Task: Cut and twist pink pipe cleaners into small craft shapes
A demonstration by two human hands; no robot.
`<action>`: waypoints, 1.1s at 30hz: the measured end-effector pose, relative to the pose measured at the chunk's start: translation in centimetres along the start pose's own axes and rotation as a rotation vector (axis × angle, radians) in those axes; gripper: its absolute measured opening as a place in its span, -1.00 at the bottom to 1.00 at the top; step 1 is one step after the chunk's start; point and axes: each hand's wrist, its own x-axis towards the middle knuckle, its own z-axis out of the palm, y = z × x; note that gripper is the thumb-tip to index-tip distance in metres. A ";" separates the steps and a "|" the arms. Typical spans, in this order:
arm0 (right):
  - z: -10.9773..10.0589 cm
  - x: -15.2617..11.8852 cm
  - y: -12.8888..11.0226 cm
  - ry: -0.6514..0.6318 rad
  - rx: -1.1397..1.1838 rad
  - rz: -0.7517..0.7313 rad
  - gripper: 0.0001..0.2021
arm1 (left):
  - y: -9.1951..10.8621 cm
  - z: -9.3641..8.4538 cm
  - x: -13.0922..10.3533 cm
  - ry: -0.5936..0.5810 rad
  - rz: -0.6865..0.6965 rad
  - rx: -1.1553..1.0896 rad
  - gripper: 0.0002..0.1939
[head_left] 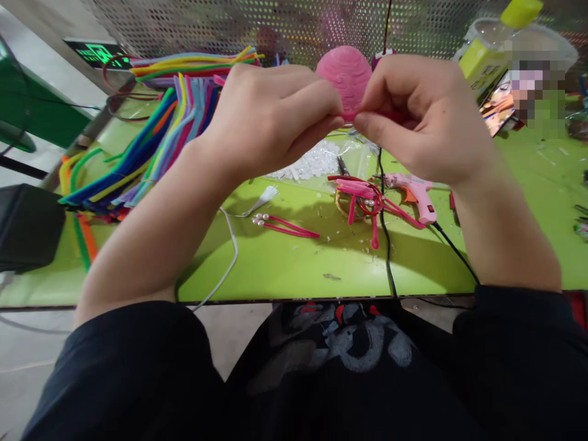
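Both my hands are raised over the table, fingertips close together. My left hand (280, 113) is closed, pinching a pink pipe cleaner (349, 115). On the other side, my right hand (420, 113) pinches the same strand between thumb and forefinger; only a short length shows between them. Right behind the fingertips is a rounded pink dome (345, 76) with a ridged, wound surface; whether the strand joins it I cannot tell. Below lie a folded pink pipe cleaner with pearl beads (289, 226) and a pink pipe-cleaner bundle (356, 187).
A pink glue gun (420, 193) with a black cord lies right of centre. Colourful pipe cleaners (151, 147) are heaped at left. White pellets (312, 160) lie in clear plastic. A yellow bottle (487, 67) and a phone (498, 107) stand back right, before a perforated metal panel (229, 30).
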 end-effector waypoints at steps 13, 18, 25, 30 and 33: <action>0.0 0.3 0.0 -0.039 -0.023 0.039 -0.81 | -3.4 1.7 -3.8 0.302 0.110 -0.186 -0.58; -1.3 0.3 0.7 -0.045 0.017 0.177 -0.78 | -4.5 1.3 -5.8 0.279 -0.074 -0.284 -0.52; -2.8 0.4 1.2 -0.143 0.028 0.389 -0.80 | -5.4 0.9 -7.6 0.115 -0.300 -0.779 -0.62; -4.7 0.2 1.4 -0.224 -0.230 0.512 -0.79 | -5.8 0.7 -7.8 0.016 -0.387 -0.881 -0.47; -5.8 0.4 2.8 -0.232 -0.295 0.572 -0.77 | -6.2 0.9 -7.8 -0.040 -0.422 -0.919 -0.32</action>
